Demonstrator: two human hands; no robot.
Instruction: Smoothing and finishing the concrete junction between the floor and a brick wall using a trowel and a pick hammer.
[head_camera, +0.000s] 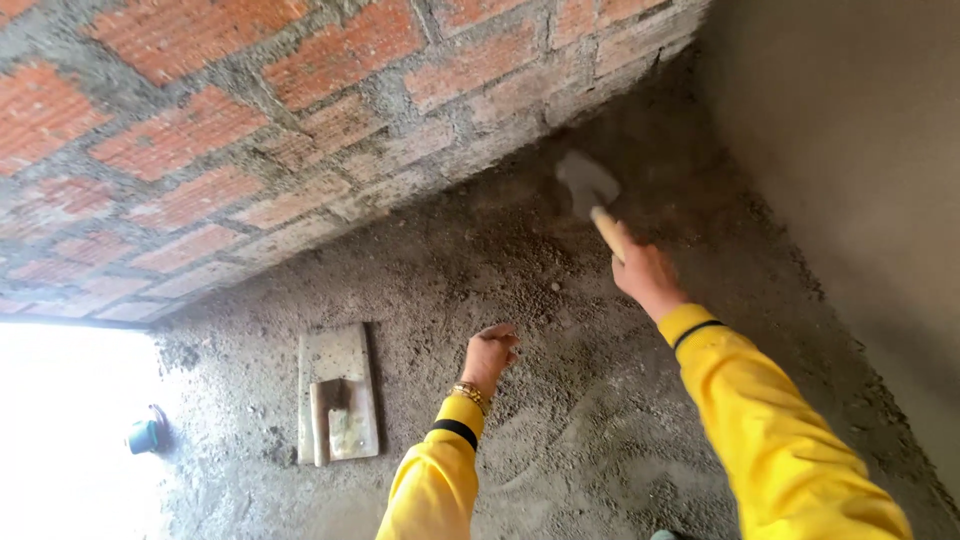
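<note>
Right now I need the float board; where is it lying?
In the head view, the float board lies flat on the sandy ground, lower left, left of the left hand and below the brick wall.

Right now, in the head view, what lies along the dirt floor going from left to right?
Small teal container → wooden float board → left hand, empty → trowel held in the right hand → plastered wall.

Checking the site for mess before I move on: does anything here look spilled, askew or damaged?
Nothing stands out. The right hand holds a trowel near the brick wall; the left hand is empty. A wooden float lies flat on the gritty floor.
</note>
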